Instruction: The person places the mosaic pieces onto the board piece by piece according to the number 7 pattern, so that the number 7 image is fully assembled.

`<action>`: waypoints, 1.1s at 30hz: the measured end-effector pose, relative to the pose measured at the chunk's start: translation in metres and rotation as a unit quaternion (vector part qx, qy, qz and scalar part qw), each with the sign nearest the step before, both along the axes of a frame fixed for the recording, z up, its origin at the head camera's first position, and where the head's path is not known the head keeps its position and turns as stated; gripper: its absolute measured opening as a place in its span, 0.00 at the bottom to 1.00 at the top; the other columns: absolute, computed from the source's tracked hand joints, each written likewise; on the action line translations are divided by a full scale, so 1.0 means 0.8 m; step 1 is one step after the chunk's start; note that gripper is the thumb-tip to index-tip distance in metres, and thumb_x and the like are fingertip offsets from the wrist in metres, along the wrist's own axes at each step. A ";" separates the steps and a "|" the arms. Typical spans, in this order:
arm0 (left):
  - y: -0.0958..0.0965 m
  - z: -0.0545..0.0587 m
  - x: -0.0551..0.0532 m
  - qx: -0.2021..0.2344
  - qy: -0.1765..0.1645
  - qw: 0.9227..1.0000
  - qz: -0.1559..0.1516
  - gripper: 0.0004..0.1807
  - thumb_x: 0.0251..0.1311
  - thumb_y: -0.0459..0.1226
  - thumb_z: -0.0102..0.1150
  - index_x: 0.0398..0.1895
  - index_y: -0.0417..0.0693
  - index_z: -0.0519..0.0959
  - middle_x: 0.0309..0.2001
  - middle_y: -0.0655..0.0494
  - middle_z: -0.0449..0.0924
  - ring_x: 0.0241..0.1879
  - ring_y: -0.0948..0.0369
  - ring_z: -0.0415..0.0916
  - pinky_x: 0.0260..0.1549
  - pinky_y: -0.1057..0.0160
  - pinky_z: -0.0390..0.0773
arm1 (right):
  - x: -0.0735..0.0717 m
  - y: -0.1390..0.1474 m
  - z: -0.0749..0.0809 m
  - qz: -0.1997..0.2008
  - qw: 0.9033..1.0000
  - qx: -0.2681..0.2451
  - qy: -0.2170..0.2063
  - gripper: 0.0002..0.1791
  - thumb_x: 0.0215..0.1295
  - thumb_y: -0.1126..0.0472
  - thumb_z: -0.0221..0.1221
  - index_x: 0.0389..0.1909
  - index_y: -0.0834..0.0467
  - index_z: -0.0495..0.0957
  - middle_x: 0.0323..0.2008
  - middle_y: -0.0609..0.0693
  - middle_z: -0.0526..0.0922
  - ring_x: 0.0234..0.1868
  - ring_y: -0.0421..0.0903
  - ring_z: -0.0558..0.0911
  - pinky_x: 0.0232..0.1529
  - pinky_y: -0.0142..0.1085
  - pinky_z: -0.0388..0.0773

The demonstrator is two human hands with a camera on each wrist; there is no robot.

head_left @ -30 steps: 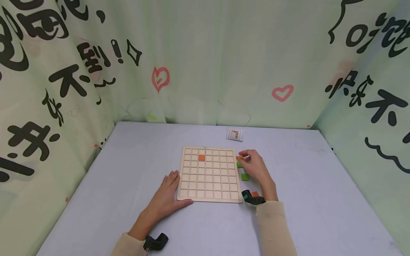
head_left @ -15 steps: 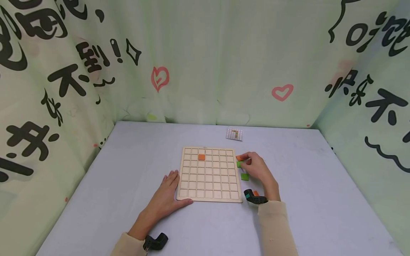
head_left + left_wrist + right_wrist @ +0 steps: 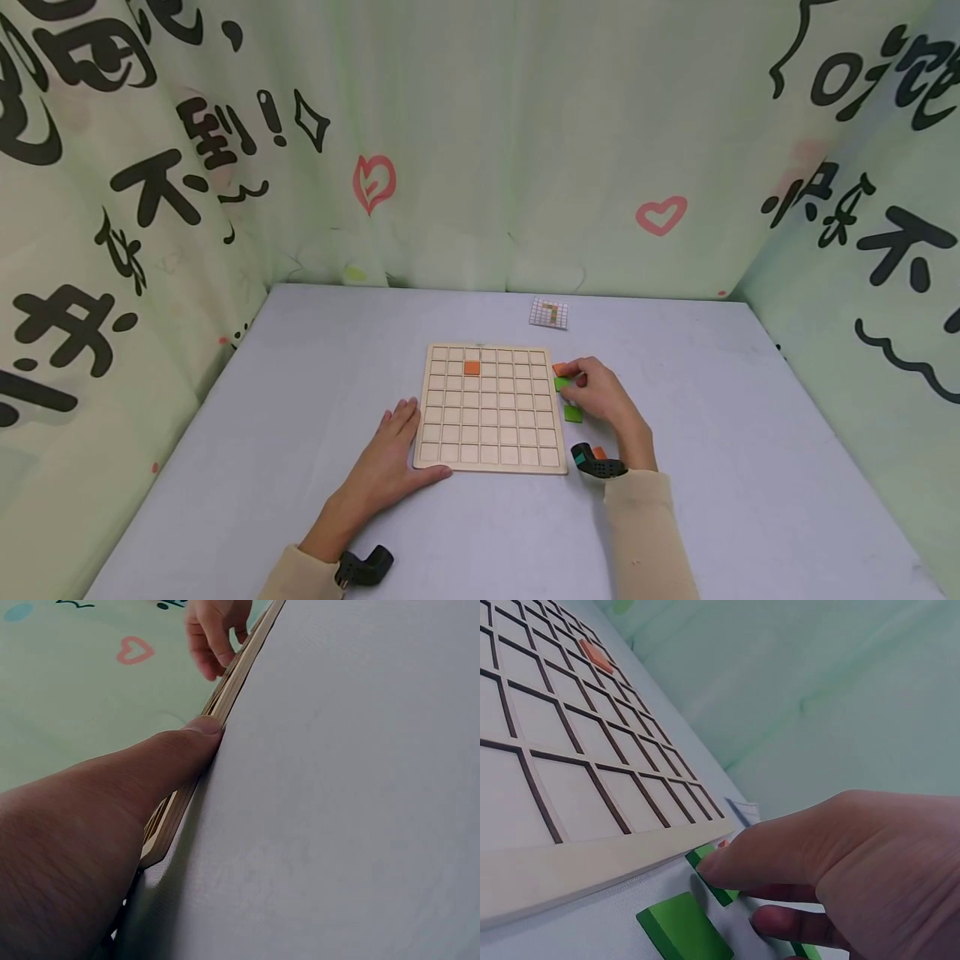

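Observation:
A square wooden grid board [image 3: 491, 471] lies on the table, with one orange tile [image 3: 472, 367] in a cell of its second row. My left hand [image 3: 390, 454] rests along the board's left edge, fingers straight; its thumb presses the near edge. At the board's right side my right hand [image 3: 600, 392] pinches a green tile [image 3: 724, 894] with bent fingers, the thumb on it. Its index finger reaches an orange tile [image 3: 558, 368] just behind. Another green tile [image 3: 684, 926] lies nearer. A further green tile [image 3: 802, 950] is mostly hidden below the fingers.
A small card with a grid pattern [image 3: 549, 314] lies behind the board. One more orange tile [image 3: 599, 453] shows partly behind the right wrist's black camera [image 3: 596, 462]. Printed curtains [image 3: 510, 167] surround the table [image 3: 750, 500] at back and sides.
My right hand has shifted slightly right and nearer, its thumb coming from the orange tile to the green one. The orange tile lies beside the board. My left hand has stayed put.

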State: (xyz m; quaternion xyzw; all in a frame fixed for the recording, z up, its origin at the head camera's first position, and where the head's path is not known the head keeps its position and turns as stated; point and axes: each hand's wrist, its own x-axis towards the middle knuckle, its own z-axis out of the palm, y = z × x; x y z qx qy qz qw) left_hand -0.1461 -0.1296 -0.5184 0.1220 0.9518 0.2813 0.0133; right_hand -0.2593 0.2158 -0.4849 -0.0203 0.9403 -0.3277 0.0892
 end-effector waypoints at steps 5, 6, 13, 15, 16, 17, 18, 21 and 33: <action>0.000 0.000 0.000 0.001 -0.003 1.000 0.001 0.59 0.51 0.63 0.68 0.76 0.34 0.58 0.78 0.41 0.55 0.80 0.48 0.48 0.80 0.47 0.50 | 0.001 0.000 -0.001 0.002 1.000 0.004 -0.006 0.20 0.63 0.61 0.62 0.56 0.61 0.78 0.52 0.59 0.76 0.46 0.53 0.72 0.42 0.39 0.71; 0.000 0.000 0.000 0.001 -0.003 1.000 0.001 0.59 0.51 0.63 0.68 0.76 0.34 0.58 0.78 0.41 0.55 0.80 0.48 0.48 0.80 0.47 0.50 | 0.001 0.000 0.000 0.003 1.000 0.004 -0.007 0.20 0.64 0.61 0.62 0.56 0.62 0.78 0.52 0.59 0.77 0.46 0.53 0.72 0.43 0.39 0.72; 0.000 0.001 -0.001 0.003 -0.005 1.000 0.000 0.59 0.51 0.64 0.68 0.76 0.34 0.58 0.78 0.41 0.55 0.80 0.48 0.48 0.80 0.48 0.49 | 0.001 -0.001 0.004 0.004 1.000 0.007 -0.019 0.19 0.65 0.61 0.62 0.56 0.62 0.79 0.53 0.60 0.76 0.47 0.53 0.72 0.45 0.40 0.73; 0.000 0.001 -0.001 0.005 -0.005 1.000 0.000 0.59 0.51 0.64 0.68 0.76 0.34 0.58 0.78 0.41 0.55 0.80 0.48 0.48 0.80 0.48 0.49 | 0.001 -0.001 0.004 0.003 1.000 0.006 -0.020 0.19 0.65 0.62 0.62 0.56 0.62 0.79 0.53 0.59 0.77 0.47 0.53 0.72 0.44 0.40 0.73; 0.000 0.001 -0.001 0.006 -0.004 1.000 0.000 0.59 0.51 0.63 0.69 0.76 0.34 0.58 0.78 0.41 0.55 0.80 0.48 0.48 0.80 0.48 0.49 | 0.001 -0.001 0.005 0.005 1.000 0.006 -0.020 0.19 0.65 0.62 0.62 0.56 0.62 0.79 0.53 0.60 0.76 0.46 0.53 0.72 0.44 0.40 0.73; 0.000 0.001 -0.001 0.006 -0.004 1.000 0.000 0.59 0.51 0.63 0.69 0.76 0.34 0.58 0.78 0.41 0.55 0.80 0.48 0.48 0.80 0.48 0.49 | 0.001 0.000 0.005 0.005 1.000 0.006 -0.021 0.18 0.65 0.62 0.62 0.56 0.62 0.79 0.52 0.59 0.76 0.46 0.52 0.72 0.44 0.39 0.73; 0.000 0.001 -0.001 0.006 -0.004 1.000 0.000 0.59 0.51 0.63 0.69 0.76 0.34 0.58 0.78 0.41 0.55 0.80 0.48 0.48 0.80 0.48 0.49 | 0.002 0.001 0.005 0.007 1.000 0.006 -0.020 0.18 0.66 0.63 0.62 0.56 0.62 0.79 0.52 0.59 0.76 0.46 0.52 0.72 0.43 0.39 0.72; 0.000 0.001 -0.001 0.006 -0.005 1.000 0.000 0.59 0.51 0.63 0.69 0.76 0.35 0.58 0.78 0.41 0.55 0.80 0.48 0.48 0.80 0.48 0.49 | 0.002 0.003 0.005 0.011 1.000 0.002 -0.017 0.18 0.66 0.63 0.62 0.55 0.63 0.80 0.51 0.60 0.76 0.46 0.52 0.72 0.44 0.39 0.73; 0.001 0.001 -0.001 0.005 -0.006 1.000 0.003 0.59 0.50 0.63 0.69 0.76 0.35 0.58 0.78 0.41 0.55 0.80 0.48 0.47 0.80 0.48 0.49 | 0.002 0.004 0.005 0.030 0.999 0.009 -0.010 0.19 0.66 0.63 0.63 0.57 0.64 0.80 0.52 0.61 0.78 0.45 0.52 0.73 0.45 0.40 0.74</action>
